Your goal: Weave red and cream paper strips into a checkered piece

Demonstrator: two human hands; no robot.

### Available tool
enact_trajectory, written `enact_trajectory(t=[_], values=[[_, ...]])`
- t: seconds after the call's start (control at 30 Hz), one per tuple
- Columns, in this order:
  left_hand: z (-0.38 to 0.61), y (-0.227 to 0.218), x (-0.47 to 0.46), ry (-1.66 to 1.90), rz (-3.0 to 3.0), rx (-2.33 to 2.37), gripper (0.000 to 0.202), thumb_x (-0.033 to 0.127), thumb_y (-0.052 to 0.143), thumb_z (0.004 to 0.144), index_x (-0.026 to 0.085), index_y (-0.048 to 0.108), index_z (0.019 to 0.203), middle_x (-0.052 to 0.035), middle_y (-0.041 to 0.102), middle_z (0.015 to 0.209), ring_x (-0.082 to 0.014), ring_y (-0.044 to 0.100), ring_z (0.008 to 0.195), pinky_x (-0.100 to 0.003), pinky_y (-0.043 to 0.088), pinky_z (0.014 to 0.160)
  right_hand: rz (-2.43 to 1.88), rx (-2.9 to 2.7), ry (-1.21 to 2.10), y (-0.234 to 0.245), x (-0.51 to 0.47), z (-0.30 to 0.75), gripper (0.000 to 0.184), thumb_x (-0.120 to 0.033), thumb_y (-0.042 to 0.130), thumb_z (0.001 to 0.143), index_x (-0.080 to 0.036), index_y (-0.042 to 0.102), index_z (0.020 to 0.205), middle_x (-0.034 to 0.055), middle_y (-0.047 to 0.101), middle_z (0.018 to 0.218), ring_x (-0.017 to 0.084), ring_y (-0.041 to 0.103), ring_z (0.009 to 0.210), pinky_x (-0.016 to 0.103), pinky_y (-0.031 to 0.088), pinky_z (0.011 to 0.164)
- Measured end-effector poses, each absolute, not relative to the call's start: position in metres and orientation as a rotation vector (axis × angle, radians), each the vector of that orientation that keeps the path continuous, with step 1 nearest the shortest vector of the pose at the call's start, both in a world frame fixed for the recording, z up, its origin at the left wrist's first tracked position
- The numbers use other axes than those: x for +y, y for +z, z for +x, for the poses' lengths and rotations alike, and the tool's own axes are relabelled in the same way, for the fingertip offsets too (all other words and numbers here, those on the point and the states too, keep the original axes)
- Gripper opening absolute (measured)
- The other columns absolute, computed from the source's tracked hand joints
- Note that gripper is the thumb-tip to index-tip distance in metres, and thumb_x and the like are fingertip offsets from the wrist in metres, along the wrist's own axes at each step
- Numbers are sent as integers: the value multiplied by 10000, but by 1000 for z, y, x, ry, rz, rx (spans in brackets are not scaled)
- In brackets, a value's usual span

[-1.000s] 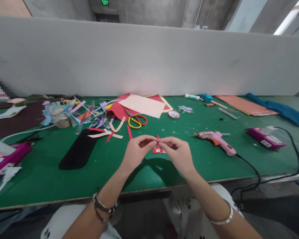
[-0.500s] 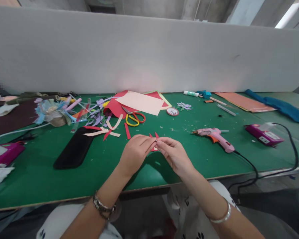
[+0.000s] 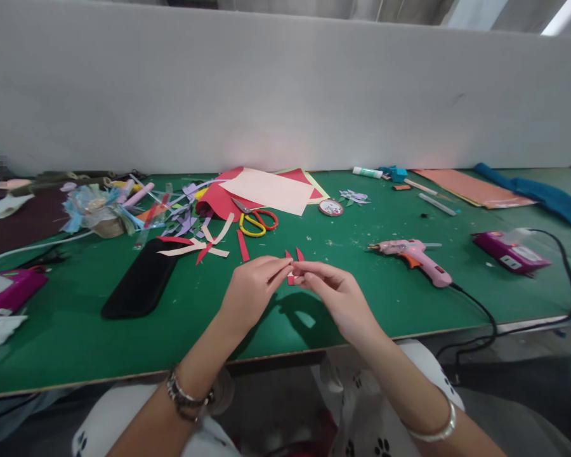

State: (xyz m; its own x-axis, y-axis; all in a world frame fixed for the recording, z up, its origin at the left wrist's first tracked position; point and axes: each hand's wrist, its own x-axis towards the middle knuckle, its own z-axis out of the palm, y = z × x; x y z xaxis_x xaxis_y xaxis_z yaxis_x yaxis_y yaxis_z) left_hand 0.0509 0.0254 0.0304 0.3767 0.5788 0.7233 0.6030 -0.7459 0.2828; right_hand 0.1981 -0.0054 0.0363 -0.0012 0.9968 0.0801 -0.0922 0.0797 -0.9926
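The small red-and-white paper piece (image 3: 291,277) is being pinched equally by the left hand (image 3: 251,293) and right hand (image 3: 337,296), fingertips closing on it, just nearside of the yellow-handled scissors (image 3: 255,223), its red tips pointing toward them.

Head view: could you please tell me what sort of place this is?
Likely a craft workbench: green table strewn with paper strips, scissors, a glue gun; left hand and right hand pinch a red paper piece.

Single head-worn view, looking forward and down across green counter (image 3: 76,330) toward grey partition wall (image 3: 285,89); hands close below centre.
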Motion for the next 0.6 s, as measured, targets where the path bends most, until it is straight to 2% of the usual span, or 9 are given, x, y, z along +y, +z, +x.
enact_trajectory(t=[0.07,0.2,0.27,0.33,0.4,0.43,0.53,0.6], values=[[43,29,25,-1272,-2618,-1150,207,234,484,816,128,662,807,-47,697,766,-130,642,680,-191,495,629,-1163,-1346,935,43,-10,212,154,-262,524,718,-192,656,756,26,651,770,131,608,697,275,488,665],[21,24,27,-979,-2698,-1231,265,250,421,844,133,658,830,-52,695,789,-151,646,699,-223,503,629,-1434,-1430,6,51,-26,262,157,-240,479,729,-173,618,701,66,610,756,178,575,735,305,461,661],[12,22,29,-806,-2743,-1287,260,238,415,842,137,655,845,-58,689,812,-163,645,708,-239,503,613,-1663,-1301,-391,49,-33,292,207,-264,449,739,-149,621,744,94,587,722,200,553,656,334,440,611],[9,20,30,-677,-2796,-1341,244,226,428,830,143,657,844,-60,684,816,-173,643,705,-252,502,602,-1999,-1231,-610,42,-36,321,277,-291,423,752,-116,620,836,136,572,755,258,542,703,385,408,639],[12,19,29,-667,-2875,-1382,225,222,451,812,155,665,824,-54,683,798,-171,641,695,-255,502,606,-2209,-1223,-696,33,-33,346,330,-344,438,742,-93,604,878,170,553,780,310,516,787,396,384,620],[15,19,29,-721,-2924,-1406,209,222,469,799,163,669,809,-48,685,790,-168,641,695,-251,502,615,-2272,-1239,-695,29,-29,356,321,-366,445,735,-105,600,840,157,537,739,298,507,757,387,375,597],[25,21,25,-1065,-3078,-1580,156,224,532,756,181,681,766,-29,687,722,-137,631,602,-221,500,575,-2296,-1497,-463,21,-13,375,210,-370,502,685,-185,508,585,28,401,536,193,424,557,327,344,538],[30,22,22,-1330,-3146,-1775,136,225,560,732,177,686,748,-22,680,655,-117,603,504,-205,489,504,-2264,-1589,-351,21,-3,379,216,-333,491,691,-214,420,526,-6,340,524,147,357,502,299,321,518]])
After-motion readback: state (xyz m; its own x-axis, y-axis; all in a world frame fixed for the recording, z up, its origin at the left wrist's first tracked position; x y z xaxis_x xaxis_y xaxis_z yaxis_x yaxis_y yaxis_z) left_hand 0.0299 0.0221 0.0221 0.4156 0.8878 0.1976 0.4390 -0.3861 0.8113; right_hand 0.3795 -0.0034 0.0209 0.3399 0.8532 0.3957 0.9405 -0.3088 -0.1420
